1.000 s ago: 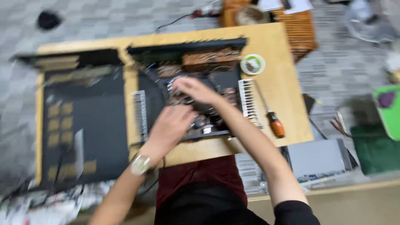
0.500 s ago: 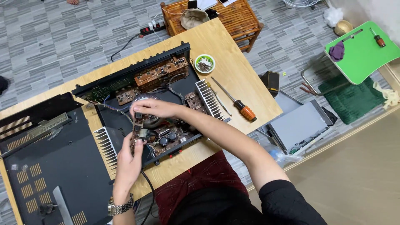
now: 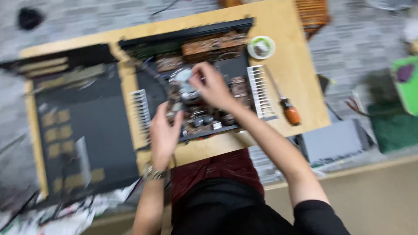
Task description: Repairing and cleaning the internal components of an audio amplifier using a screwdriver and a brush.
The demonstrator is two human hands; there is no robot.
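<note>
An open black electronics chassis (image 3: 237, 65) lies on a wooden table (image 3: 300, 65), with brown circuit boards and two white finned heat sinks inside. My left hand (image 3: 163, 130), a watch on its wrist, reaches in from the near edge, fingertips on small parts near the middle. My right hand (image 3: 214, 87) is deeper inside, its fingers curled at a round grey part (image 3: 185, 80). Motion blur hides whether either hand grips anything.
A black cover panel (image 3: 82, 130) lies left of the chassis. An orange-handled screwdriver (image 3: 288, 111) and a small white dish (image 3: 261, 47) sit to the right. A grey box (image 3: 335, 141), green mat (image 3: 407, 82) and wooden crate (image 3: 313, 13) stand on the floor.
The view has swung, so the table now sits squarer in frame and blurred. Both hands stay inside the chassis. My right hand has shifted toward the round grey part.
</note>
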